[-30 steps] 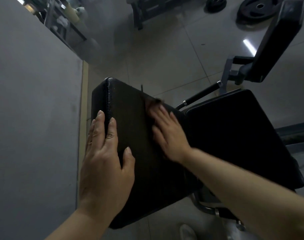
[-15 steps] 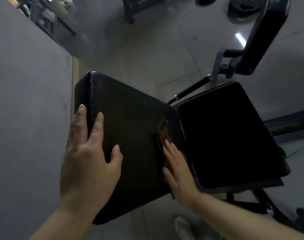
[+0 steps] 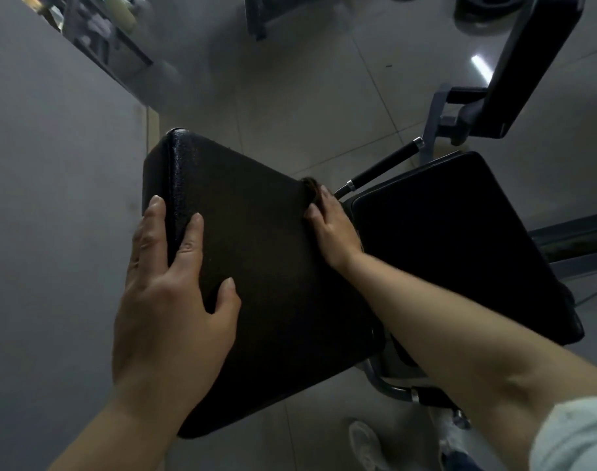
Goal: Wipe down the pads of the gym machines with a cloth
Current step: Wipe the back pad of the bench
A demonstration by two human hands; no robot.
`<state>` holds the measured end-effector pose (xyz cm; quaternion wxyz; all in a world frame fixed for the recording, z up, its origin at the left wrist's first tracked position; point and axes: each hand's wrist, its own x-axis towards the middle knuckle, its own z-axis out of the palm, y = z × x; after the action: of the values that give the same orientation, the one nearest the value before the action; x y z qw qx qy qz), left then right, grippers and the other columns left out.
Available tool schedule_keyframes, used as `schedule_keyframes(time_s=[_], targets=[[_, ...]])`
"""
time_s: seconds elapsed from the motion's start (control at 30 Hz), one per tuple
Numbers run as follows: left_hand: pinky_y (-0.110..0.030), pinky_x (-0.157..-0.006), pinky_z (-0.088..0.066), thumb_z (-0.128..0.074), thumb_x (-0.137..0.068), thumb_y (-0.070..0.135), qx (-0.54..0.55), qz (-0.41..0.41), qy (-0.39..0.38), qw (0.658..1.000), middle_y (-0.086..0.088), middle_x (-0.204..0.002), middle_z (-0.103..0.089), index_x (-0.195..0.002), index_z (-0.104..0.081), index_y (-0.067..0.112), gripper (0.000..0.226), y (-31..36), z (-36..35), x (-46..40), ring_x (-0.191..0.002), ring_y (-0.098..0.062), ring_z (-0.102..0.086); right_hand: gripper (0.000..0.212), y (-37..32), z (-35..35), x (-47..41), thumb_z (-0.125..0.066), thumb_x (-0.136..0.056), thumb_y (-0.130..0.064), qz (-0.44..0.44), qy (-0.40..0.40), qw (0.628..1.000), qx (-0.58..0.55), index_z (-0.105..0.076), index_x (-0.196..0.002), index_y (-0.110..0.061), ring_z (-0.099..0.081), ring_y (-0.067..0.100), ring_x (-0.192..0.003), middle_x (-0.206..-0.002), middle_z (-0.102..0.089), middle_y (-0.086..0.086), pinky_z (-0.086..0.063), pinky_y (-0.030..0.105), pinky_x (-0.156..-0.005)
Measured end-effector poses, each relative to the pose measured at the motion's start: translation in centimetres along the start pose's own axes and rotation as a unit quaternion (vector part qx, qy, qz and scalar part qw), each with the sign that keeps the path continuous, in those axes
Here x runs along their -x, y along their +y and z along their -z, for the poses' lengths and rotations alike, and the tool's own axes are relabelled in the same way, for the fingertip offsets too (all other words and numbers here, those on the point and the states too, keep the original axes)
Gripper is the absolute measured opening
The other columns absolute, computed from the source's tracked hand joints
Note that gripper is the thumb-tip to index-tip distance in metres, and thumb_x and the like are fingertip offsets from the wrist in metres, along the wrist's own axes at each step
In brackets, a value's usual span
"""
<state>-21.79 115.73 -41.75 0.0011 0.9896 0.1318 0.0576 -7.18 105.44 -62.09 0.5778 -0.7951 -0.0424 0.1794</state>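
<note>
Against the grey wall [image 3: 52, 232] at far left, the left hand [image 3: 169, 300] lies flat with straight, spread fingers on the large black textured rectangular pad [image 3: 256, 266], fingertips over its left edge, thumb on its top face; it grasps nothing. At the pad's right edge the right hand [image 3: 331, 229] presses a dark, bunched cloth [image 3: 311, 190] against the far right corner; fingers lie fairly straight over it, but whether they curl round the fabric cannot be told. Just right, touching or nearly so, sits a second smooth black square pad [image 3: 460, 239]. Beyond it: a black chrome-tipped handle bar [image 3: 385, 168] and a tilted black backrest pad [image 3: 535, 59]. Pale tiled floor [image 3: 307, 96] beneath.
</note>
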Motion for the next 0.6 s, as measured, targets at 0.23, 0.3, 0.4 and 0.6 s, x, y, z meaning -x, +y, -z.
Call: schedule_keyframes(time_s=[0.23,0.3,0.4,0.6], targets=[[-0.044,-0.102,-0.027,-0.072,-0.076,0.017,0.0,0.0,0.004,1.0,-0.011,-0.158,-0.016,-0.144,-0.039,0.011,0.076,0.1,-0.1,-0.1,-0.142,-0.032,-0.021,0.049,6.3,-1.3,17.0,-0.027,-0.095,-0.053,0.065,0.001,0.998,-0.004,-0.015,-0.142,-0.057,-0.008,0.0,-0.145,-0.154,-0.009,-0.032,-0.013,0.041,-0.119],[-0.048,-0.099,-0.032,-0.074,-0.074,0.015,-0.005,0.004,0.004,1.0,-0.013,-0.157,-0.018,-0.143,-0.04,0.009,0.077,0.1,-0.1,-0.1,-0.14,-0.037,-0.025,0.049,6.9,-1.7,18.7,-0.026,-0.094,-0.052,0.052,-0.002,0.999,-0.002,-0.014,-0.142,-0.059,-0.004,-0.001,-0.145,-0.153,-0.007,-0.035,-0.011,0.038,-0.119],[-0.052,-0.095,-0.035,-0.076,-0.071,0.014,-0.012,0.001,0.008,1.0,-0.014,-0.156,-0.019,-0.142,-0.041,0.008,0.079,0.1,-0.2,-0.1,-0.138,-0.039,-0.029,0.051,6.0,-1.1,14.8,-0.025,-0.092,-0.053,0.046,0.011,0.999,0.028,-0.018,-0.141,-0.046,-0.004,-0.002,-0.144,-0.151,-0.004,-0.032,-0.014,0.038,-0.119],[-0.048,-0.099,-0.029,-0.078,-0.068,0.011,-0.007,0.001,0.013,1.0,-0.014,-0.156,-0.019,-0.141,-0.042,0.007,0.082,0.0,-0.4,-0.2,-0.139,-0.036,-0.026,0.051,2.4,0.0,0.0,-0.031,-0.101,-0.042,0.008,0.002,1.0,0.022,-0.022,-0.15,-0.032,-0.014,0.014,-0.146,-0.159,-0.018,-0.005,-0.017,0.044,-0.118]])
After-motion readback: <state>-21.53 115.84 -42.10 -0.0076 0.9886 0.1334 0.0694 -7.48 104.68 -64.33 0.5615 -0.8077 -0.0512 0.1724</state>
